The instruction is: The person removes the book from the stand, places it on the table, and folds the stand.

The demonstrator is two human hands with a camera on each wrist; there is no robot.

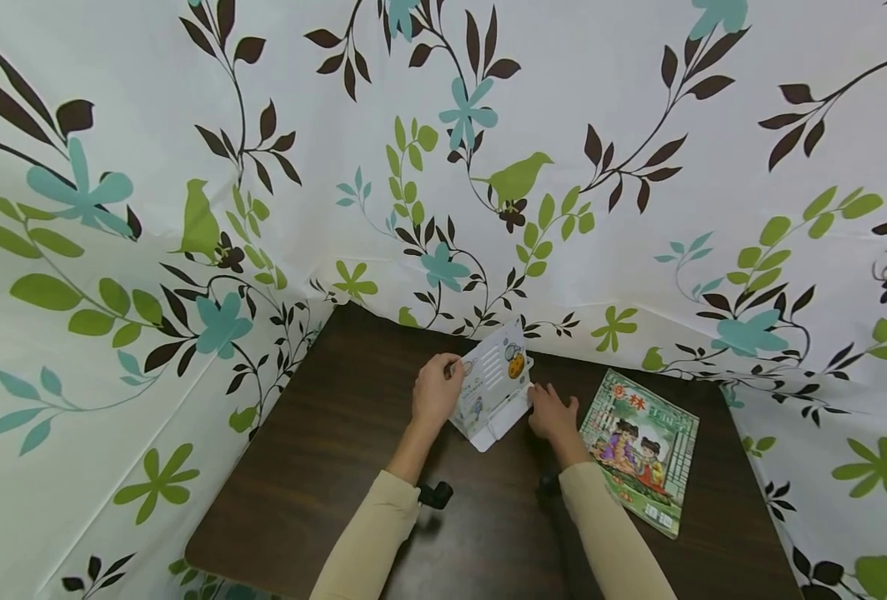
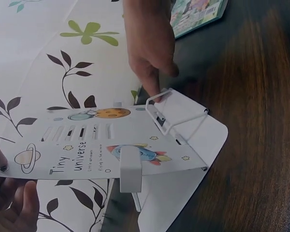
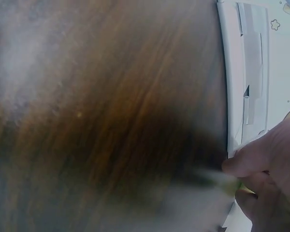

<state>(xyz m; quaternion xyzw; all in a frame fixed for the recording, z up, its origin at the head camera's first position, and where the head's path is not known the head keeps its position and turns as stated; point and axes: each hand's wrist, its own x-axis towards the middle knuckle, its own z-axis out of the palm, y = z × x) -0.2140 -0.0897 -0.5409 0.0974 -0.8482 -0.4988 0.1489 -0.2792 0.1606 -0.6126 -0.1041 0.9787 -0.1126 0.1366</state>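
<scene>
Pinching with the curled left hand [image 1: 436,390] a corner of the thin, slotted, cartoon-printed white bookstand [image 1: 491,371], slanted over the dark-brown wood-grained tabletop [image 1: 323,467]; pinching its opposite edge with the bent-fingered right hand [image 1: 553,417]. Farther right, lying flat: green rectangular paper magazine [image 1: 638,454].

"What's worn?"
"Plain cream sleeves [image 1: 368,533], both long."
"Anything at the cuffs [image 1: 404,487]?"
"A small black device [image 1: 435,495] beside the left, another dark device [image 1: 548,485] beside the right."
</scene>
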